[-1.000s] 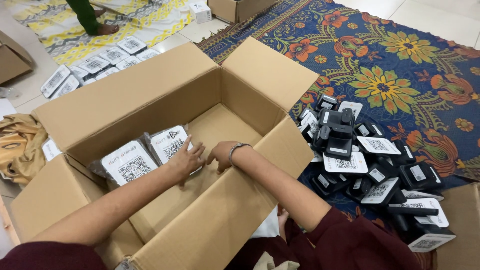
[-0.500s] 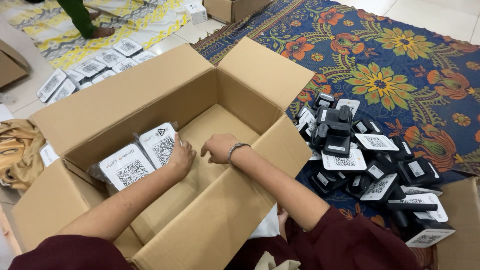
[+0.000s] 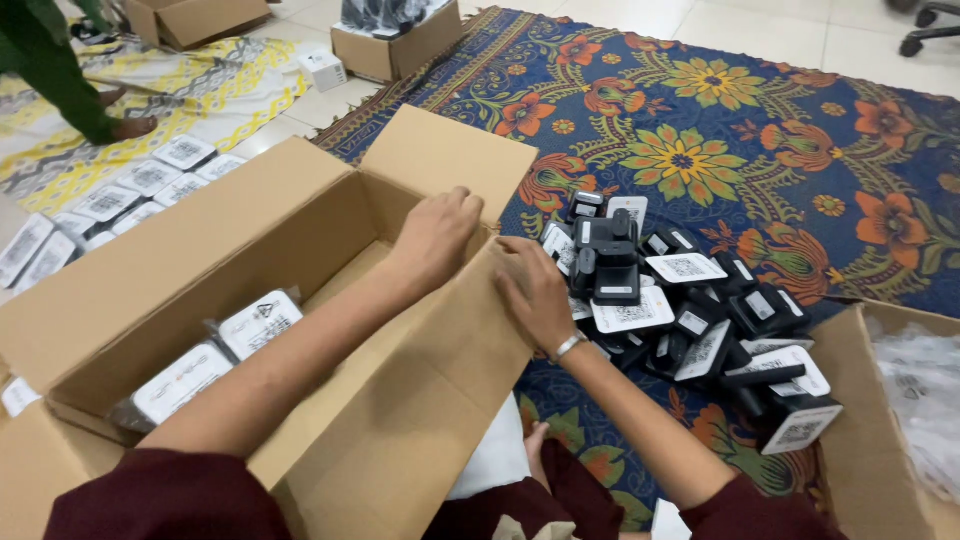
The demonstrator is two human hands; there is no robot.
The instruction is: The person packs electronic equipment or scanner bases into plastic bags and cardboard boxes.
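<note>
Resting open on a cardboard box (image 3: 420, 400), left hand (image 3: 437, 235), right hand (image 3: 535, 290), floral rug (image 3: 720, 130), tiled floor (image 3: 800, 30).

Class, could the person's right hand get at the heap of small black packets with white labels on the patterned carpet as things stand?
Probably yes. The right hand rests on the cardboard box flap, right beside the heap of small black packets with white labels, with nothing between them.

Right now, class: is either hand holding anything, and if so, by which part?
Neither hand lifts anything. The left hand and right hand both rest on the top edge of the cardboard box's right-hand wall; a firm grip cannot be told.
</note>
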